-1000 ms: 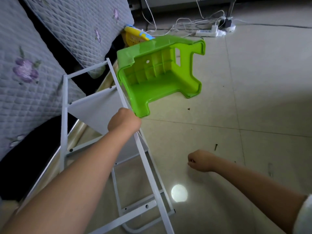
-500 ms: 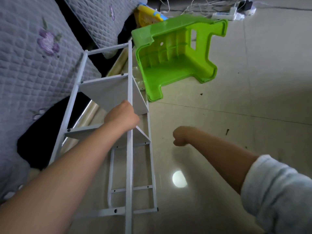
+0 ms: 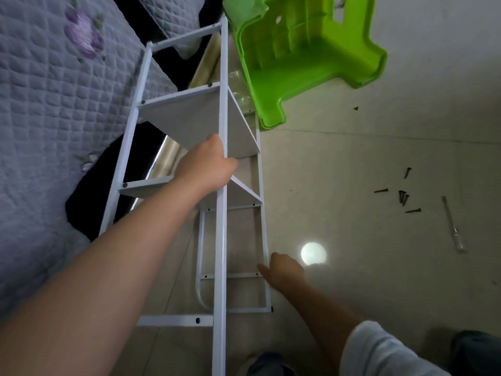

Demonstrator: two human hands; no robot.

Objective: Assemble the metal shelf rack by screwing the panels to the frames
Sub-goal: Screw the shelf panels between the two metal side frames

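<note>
The white metal shelf rack [image 3: 221, 240] stands tilted on the floor beside the bed. Two white panels [image 3: 184, 120] sit between its frames in the upper half. My left hand [image 3: 203, 166] grips the near upright post between the two panels. My right hand [image 3: 284, 270] is low on the far frame's right post [image 3: 263, 226], with a finger and the thumb round it just above the lower crossbar. Several dark screws [image 3: 402, 198] and a screwdriver [image 3: 451, 226] lie on the floor to the right, away from both hands.
A green plastic stool [image 3: 306, 58] lies on its side at the rack's top end. A quilted bed cover [image 3: 54, 90] borders the left side. A round bright light patch [image 3: 313, 253] shows on the tiled floor next to my right hand.
The view has swung so the rack runs straight up the frame. My right hand has come down from mid-floor to the far frame's lower post. My left hand keeps its grip.
</note>
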